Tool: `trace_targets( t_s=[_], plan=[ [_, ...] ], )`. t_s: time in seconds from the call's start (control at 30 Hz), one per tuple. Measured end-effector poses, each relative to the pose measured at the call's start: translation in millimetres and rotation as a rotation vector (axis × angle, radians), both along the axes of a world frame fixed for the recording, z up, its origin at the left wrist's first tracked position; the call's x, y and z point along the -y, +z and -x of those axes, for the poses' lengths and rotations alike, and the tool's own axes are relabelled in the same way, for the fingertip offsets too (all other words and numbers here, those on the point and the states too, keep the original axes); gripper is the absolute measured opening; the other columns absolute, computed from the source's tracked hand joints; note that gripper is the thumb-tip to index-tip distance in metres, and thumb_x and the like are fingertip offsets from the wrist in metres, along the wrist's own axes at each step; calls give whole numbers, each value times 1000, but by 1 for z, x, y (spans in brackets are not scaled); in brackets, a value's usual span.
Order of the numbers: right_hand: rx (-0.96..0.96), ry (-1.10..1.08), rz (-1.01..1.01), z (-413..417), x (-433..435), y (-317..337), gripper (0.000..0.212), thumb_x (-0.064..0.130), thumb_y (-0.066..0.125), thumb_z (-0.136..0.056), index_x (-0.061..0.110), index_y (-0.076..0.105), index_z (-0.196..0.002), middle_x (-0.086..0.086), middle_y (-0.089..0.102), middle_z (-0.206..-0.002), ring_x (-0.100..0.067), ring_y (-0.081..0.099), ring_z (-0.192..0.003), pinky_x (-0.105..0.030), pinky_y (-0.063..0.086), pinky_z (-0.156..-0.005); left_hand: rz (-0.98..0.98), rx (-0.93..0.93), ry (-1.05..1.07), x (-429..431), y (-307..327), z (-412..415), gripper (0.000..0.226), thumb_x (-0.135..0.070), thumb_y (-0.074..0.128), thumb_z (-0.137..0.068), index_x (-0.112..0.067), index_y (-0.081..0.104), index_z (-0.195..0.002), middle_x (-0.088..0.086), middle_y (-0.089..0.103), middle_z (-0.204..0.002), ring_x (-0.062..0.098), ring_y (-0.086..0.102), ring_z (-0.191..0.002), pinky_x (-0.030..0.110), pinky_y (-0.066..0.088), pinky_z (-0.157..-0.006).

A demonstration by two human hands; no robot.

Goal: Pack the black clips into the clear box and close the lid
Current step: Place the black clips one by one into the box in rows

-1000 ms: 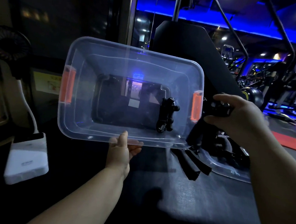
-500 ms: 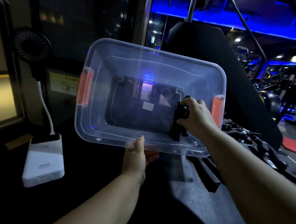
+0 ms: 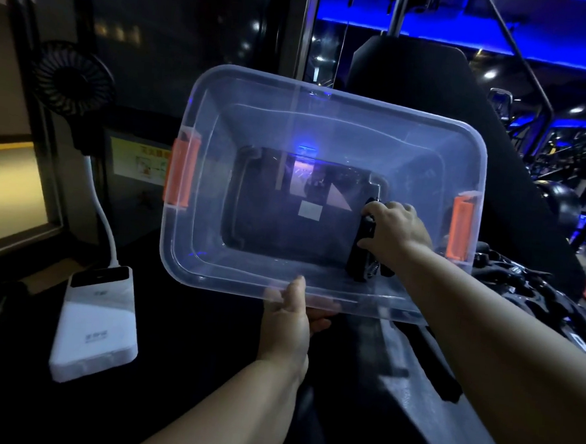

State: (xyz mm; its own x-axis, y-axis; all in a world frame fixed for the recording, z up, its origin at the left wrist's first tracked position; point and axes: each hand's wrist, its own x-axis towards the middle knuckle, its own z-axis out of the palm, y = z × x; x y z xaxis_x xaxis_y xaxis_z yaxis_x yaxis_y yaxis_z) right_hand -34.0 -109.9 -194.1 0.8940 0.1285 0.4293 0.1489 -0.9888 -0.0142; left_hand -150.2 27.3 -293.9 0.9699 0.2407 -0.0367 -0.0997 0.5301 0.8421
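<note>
The clear box (image 3: 320,203) is gripped at its near rim by the left hand (image 3: 287,319) and tilted with its opening toward the camera, presumably so the interior can be reached. Inside, at the right end, a black clip (image 3: 363,252) is held by the right hand (image 3: 392,229), fingers closed around it. More black clips (image 3: 527,287) are piled on the surface at far right; no lid is fitted.

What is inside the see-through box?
Inside the clear box, black clips lie at the right end, with the right hand on them. The hand covers part of them, so their number is unclear. The rest looks empty.
</note>
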Motion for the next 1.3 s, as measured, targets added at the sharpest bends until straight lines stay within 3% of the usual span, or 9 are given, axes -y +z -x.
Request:
trace_targets(
  t_s=[0.17, 0.33, 0.43, 0.57, 0.93, 1.3],
  plan=[
    [121, -90, 217, -13, 0, -1, 41, 36, 69, -79, 31, 60, -119, -3, 62, -111, -29, 42, -111, -36, 39, -86, -9, -6, -8, -1, 1, 1, 31, -29, 40, -99, -5, 43, -119, 23, 70, -84, 22, 69, -66, 22, 48, -50],
    [139, -158, 304, -22, 1, -8, 49, 51, 66, -74, 30, 58, -118, -6, 47, -124, -29, 33, -119, -41, 30, -94, 0, -10, -20, 0, 4, 2, 30, -27, 39, -100, -4, 42, -118, 29, 69, -90, 18, 68, -62, 19, 48, -47],
    [159, -105, 361, -28, -1, -16, 51, 47, 66, -75, 29, 55, -122, -3, 39, -133, -26, 25, -131, -48, 22, -105, 9, -18, -10, 0, 5, 3, 25, -27, 40, -99, -8, 43, -116, 25, 70, -85, 19, 68, -62, 19, 49, -48],
    [128, -44, 444, -39, -4, -25, 38, 36, 59, -82, 28, 60, -119, 4, 48, -130, -21, 22, -137, -56, 15, -107, 37, -20, -8, 0, 7, 4, 21, -27, 41, -99, -10, 44, -112, 16, 68, -74, 19, 68, -62, 20, 49, -48],
    [107, -75, 493, -52, -5, -26, 46, 44, 55, -84, 27, 58, -127, 2, 36, -147, -21, 19, -142, -48, 19, -109, 73, -16, -12, -1, 10, 10, 19, -24, 42, -99, -11, 45, -112, 11, 68, -64, 19, 68, -59, 19, 47, -46],
    [96, -81, 537, -55, -8, -21, 35, 44, 56, -81, 32, 64, -114, 9, 48, -132, -18, 30, -132, -42, 29, -95, 46, 0, -11, -1, 9, 11, 20, -25, 41, -99, -11, 46, -113, 12, 69, -64, 22, 69, -63, 19, 47, -47]
  ],
)
